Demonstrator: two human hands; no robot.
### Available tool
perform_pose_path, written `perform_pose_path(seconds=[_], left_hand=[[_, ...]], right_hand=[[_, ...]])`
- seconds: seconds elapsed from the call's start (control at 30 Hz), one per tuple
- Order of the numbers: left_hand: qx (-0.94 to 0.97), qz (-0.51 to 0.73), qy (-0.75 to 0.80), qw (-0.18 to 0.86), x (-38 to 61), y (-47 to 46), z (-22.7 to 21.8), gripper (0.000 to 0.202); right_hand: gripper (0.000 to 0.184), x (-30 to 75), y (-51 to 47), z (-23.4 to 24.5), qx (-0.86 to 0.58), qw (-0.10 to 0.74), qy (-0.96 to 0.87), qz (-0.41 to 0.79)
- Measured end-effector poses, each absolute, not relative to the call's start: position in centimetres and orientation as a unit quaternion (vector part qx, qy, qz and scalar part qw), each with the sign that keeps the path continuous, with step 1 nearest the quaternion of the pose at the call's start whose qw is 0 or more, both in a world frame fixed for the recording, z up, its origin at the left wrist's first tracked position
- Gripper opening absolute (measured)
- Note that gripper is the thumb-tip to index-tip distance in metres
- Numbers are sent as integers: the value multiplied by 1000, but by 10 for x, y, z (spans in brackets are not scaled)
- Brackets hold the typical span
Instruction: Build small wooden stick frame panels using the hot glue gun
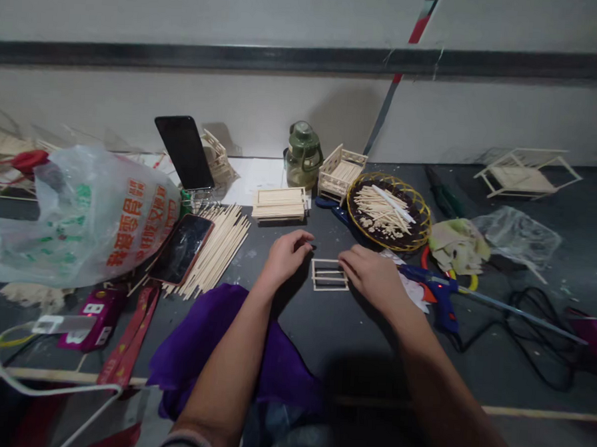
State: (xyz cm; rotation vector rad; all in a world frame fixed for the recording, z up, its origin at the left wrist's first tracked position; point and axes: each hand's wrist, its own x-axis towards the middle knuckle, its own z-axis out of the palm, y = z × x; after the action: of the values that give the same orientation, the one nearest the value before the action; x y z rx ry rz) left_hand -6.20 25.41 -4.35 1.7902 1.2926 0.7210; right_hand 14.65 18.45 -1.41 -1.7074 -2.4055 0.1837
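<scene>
A small rectangular frame of thin wooden sticks (331, 290), with crossbars inside, lies on the dark tabletop (303, 330) between my hands. My right hand (373, 274) is at the frame's right end, its fingers closed on the upper right corner; the exact grip is partly hidden. Left of the frame and apart from it, my left hand (287, 255) hovers with loosely bent fingers, thumb and forefinger apart and nothing between them. Just beyond my left hand sits a small bench-like stick piece (280, 204). The blue hot glue gun (438, 291) lies right of my right hand.
Loose sticks (221, 253) lie left beside a phone (183, 249) and a plastic bag (93, 219). A yellow-rimmed basket (423, 233) holds short sticks. Behind stand a green bottle (302, 157) and a miniature stick chair (342, 174). Purple cloth (192, 341) covers the near edge; a black cord (531, 369) curls right.
</scene>
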Motion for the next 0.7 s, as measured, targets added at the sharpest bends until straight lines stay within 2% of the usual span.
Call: perform_pose_path(seconds=[0.17, 0.3, 0.43, 0.6, 0.7], left_hand=[[725, 277, 531, 339, -64, 254, -43, 24], [752, 236, 518, 332, -64, 252, -44, 28], [756, 227, 514, 336, -63, 250, -46, 31], [737, 239, 526, 352, -63, 251, -45, 26], [721, 266, 539, 345, -63, 252, -40, 22]], right_hand=[[23, 129, 224, -18, -597, 12, -802, 26], [20, 121, 229, -22, -610, -38, -791, 6], [20, 121, 210, -17, -609, 11, -793, -2], [32, 152, 186, 7, -621, 118, -775, -1], [42, 191, 192, 22, -713, 110, -689, -75]])
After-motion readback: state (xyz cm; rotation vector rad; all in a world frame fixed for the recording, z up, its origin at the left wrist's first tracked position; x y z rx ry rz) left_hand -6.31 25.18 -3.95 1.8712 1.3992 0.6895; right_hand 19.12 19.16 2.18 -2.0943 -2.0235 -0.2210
